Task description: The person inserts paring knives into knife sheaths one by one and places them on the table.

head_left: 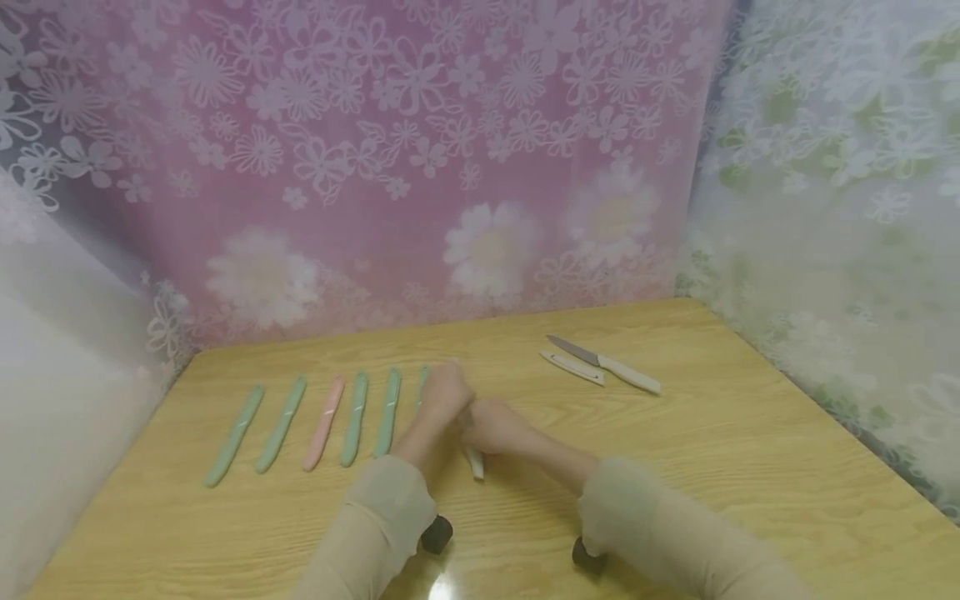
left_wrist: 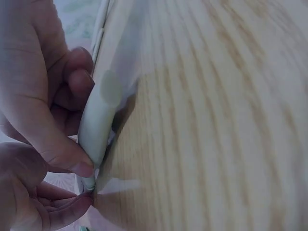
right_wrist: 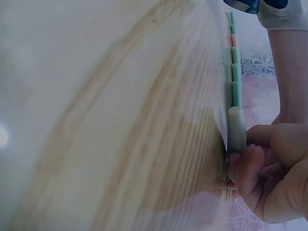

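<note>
A white-handled knife (head_left: 476,463) is held between both hands just right of the table's middle, low over the wood. My right hand (head_left: 498,427) grips its handle (left_wrist: 98,120), thumb along the side and the butt end toward me. At the far end of that handle, my left hand (head_left: 446,390) pinches the knife with thumb and fingertips. The hands hide the front part, so I cannot tell whether the blade is covered. Seen from the right wrist, the handle (right_wrist: 237,127) stands out past the right fingers.
Left of the hands lies a row of several sheathed knives, green ones (head_left: 352,421) and a pink one (head_left: 324,423). Farther right lie a bare knife (head_left: 628,373) with a grey blade and its separate white sheath (head_left: 573,367). Floral curtains (head_left: 450,167) hang around the wooden table (head_left: 712,417).
</note>
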Motion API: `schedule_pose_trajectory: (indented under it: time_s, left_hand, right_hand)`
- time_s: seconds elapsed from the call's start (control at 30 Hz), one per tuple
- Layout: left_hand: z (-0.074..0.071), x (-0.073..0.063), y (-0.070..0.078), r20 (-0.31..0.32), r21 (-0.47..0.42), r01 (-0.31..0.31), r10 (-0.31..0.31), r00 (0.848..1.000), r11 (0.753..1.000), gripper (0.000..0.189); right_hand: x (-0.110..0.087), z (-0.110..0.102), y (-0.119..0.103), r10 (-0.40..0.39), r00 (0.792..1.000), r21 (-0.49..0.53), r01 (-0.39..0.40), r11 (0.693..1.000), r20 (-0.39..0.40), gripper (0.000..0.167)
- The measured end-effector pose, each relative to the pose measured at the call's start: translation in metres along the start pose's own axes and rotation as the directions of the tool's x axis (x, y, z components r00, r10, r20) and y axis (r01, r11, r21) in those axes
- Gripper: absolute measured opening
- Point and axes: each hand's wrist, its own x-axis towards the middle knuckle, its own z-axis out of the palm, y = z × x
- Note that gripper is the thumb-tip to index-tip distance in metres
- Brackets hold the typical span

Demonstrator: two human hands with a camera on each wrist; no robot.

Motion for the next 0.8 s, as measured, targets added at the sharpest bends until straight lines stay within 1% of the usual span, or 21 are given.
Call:
schedule_pose_trajectory:
  time_s: [0.07,0.13,0.2,0.27,0.3,0.33,0.37,0.43,0.47,0.53,0.6,0.7,0.73,0.77,0.8]
  left_hand:
    - [0.001,0.000,0.000,0.000,0.005,-0.009,0.009,1.000,1.000,0.012]
    - [0.001,0.000,0.001,0.001,0.016,-0.014,0.014,1.000,1.000,0.013]
    - [0.002,0.002,0.002,0.008,0.044,-0.011,0.011,1.000,0.999,0.010]
    - [0.001,0.003,0.004,0.012,0.110,-0.044,0.042,0.999,0.993,0.016]
    - [0.001,0.003,0.005,0.012,0.145,-0.072,0.071,0.997,0.987,0.020]
    - [0.002,0.004,0.008,0.013,0.173,-0.100,0.100,0.995,0.980,0.023]
    - [0.002,0.006,0.011,0.008,0.215,-0.137,0.139,0.990,0.967,0.026]
    - [0.003,0.008,0.019,0.009,0.271,-0.220,0.226,0.974,0.937,0.025]
    - [0.005,0.010,0.023,0.009,0.282,-0.250,0.257,0.966,0.926,0.023]
    - [0.010,0.015,0.032,0.027,0.322,-0.312,0.321,0.947,0.894,0.017]
    - [0.017,0.020,0.040,0.056,0.383,-0.380,0.390,0.919,0.842,0.015]
    - [0.029,0.026,0.053,0.116,0.458,-0.469,0.472,0.874,0.755,0.015]
    - [0.033,0.028,0.058,0.138,0.468,-0.488,0.485,0.864,0.737,0.017]
    - [0.037,0.029,0.063,0.162,0.476,-0.499,0.486,0.859,0.724,0.022]
    - [0.041,0.030,0.068,0.189,0.471,-0.507,0.479,0.857,0.722,0.026]
  right_hand:
    - [0.000,0.000,0.000,-0.007,1.000,-0.023,0.007,1.000,-0.005,0.018]
    - [-0.001,-0.001,0.001,-0.039,0.999,-0.039,0.039,0.998,-0.014,0.018]
    - [-0.004,-0.003,0.004,-0.055,0.998,-0.011,0.055,0.998,-0.015,0.016]
    - [-0.010,-0.007,0.008,-0.038,0.999,0.020,0.038,0.999,-0.017,0.016]
    - [-0.013,-0.011,0.011,-0.019,1.000,0.032,0.020,0.999,-0.020,0.019]
    - [-0.017,-0.015,0.015,0.007,1.000,0.048,-0.006,0.999,-0.021,0.025]
    - [-0.022,-0.020,0.019,0.050,0.999,0.067,-0.048,0.997,-0.022,0.033]
    - [-0.032,-0.032,0.029,0.114,0.992,0.043,-0.112,0.993,-0.046,0.046]
    - [-0.037,-0.039,0.034,0.134,0.989,0.022,-0.133,0.991,-0.065,0.049]
    - [-0.046,-0.052,0.047,0.156,0.981,-0.014,-0.159,0.987,-0.111,0.046]
    - [-0.053,-0.067,0.062,0.145,0.973,-0.089,-0.163,0.983,-0.178,0.036]
    - [-0.064,-0.088,0.082,0.092,0.956,-0.176,-0.145,0.974,-0.280,0.023]
    - [-0.067,-0.094,0.088,0.072,0.947,-0.205,-0.141,0.968,-0.312,0.021]
    - [-0.070,-0.100,0.094,0.053,0.938,-0.232,-0.139,0.963,-0.341,0.019]
    - [-0.072,-0.107,0.098,0.042,0.929,-0.245,-0.140,0.959,-0.367,0.019]
